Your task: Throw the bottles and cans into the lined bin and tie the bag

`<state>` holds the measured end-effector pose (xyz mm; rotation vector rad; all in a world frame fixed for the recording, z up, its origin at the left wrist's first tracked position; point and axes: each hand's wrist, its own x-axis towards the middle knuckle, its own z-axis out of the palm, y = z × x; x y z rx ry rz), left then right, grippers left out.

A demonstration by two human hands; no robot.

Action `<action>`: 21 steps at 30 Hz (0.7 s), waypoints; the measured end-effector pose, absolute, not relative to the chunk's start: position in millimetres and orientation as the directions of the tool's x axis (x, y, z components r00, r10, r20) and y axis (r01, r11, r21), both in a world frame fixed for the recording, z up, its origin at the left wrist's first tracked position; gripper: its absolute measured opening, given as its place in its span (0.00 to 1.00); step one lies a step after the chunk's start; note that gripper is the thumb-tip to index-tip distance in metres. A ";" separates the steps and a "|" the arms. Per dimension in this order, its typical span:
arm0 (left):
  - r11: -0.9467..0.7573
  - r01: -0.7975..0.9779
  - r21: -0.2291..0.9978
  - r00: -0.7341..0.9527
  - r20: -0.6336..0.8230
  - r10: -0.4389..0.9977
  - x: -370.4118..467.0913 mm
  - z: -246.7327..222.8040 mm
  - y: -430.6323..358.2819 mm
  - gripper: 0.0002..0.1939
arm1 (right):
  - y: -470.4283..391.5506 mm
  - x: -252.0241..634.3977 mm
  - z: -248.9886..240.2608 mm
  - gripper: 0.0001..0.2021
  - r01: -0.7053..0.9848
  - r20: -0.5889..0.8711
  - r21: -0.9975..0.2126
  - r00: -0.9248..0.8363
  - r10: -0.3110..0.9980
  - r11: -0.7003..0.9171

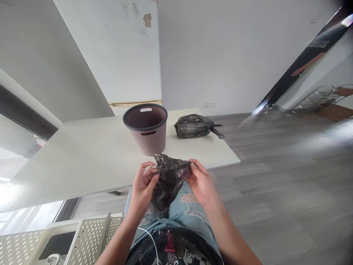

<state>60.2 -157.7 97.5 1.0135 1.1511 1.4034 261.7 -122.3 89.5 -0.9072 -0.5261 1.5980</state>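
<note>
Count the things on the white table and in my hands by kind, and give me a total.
Bin: 1, the mauve bin on the table
Bundle: 1, the black plastic bundle beside it
Loose bag: 1, the black bag between your left hand and right hand
Total: 3

Pale grey wall (234,55), grey plank floor (264,198), white table (82,154) with bright glare at its left end
</note>
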 end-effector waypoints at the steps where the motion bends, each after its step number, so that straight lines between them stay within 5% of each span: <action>1: 0.019 -0.257 0.966 -0.112 -0.049 0.992 54.1 98.8 -156.1 0.19 | -120.3 264.7 90.8 0.17 -0.654 -0.305 -0.707 -0.061 0.950 -0.269; 5: 0.233 -0.493 0.839 0.061 -0.234 0.970 37.2 104.3 -152.4 0.22 | -114.9 273.6 96.6 0.20 -0.705 -0.427 -0.590 -0.143 0.893 -0.394; 8: 0.237 -0.480 0.845 0.126 -0.201 0.972 24.6 108.2 -153.7 0.19 | -114.9 286.1 98.8 0.20 -0.675 -0.432 -0.617 -0.140 0.891 -0.405; 12: 0.055 0.097 0.994 0.322 -0.084 0.943 -3.8 105.4 -155.4 0.26 | -123.9 320.8 100.9 0.20 -0.441 -0.196 -0.848 -0.253 0.947 -0.293; 16: -0.045 0.663 0.747 0.074 -0.005 0.997 -29.1 88.4 -148.3 0.26 | -141.5 349.5 99.9 0.17 0.193 -0.175 -0.974 -0.313 0.934 -0.119; 19: 0.007 0.751 0.660 -0.076 0.076 0.994 -35.2 78.6 -145.1 0.27 | -152.7 356.6 86.1 0.11 0.513 -0.101 -0.859 -0.163 0.981 -0.003; 21: 0.017 0.641 0.767 -0.098 0.060 0.993 -34.0 76.6 -148.7 0.24 | -155.1 359.4 69.6 0.11 0.573 0.058 -0.816 -0.045 0.997 0.074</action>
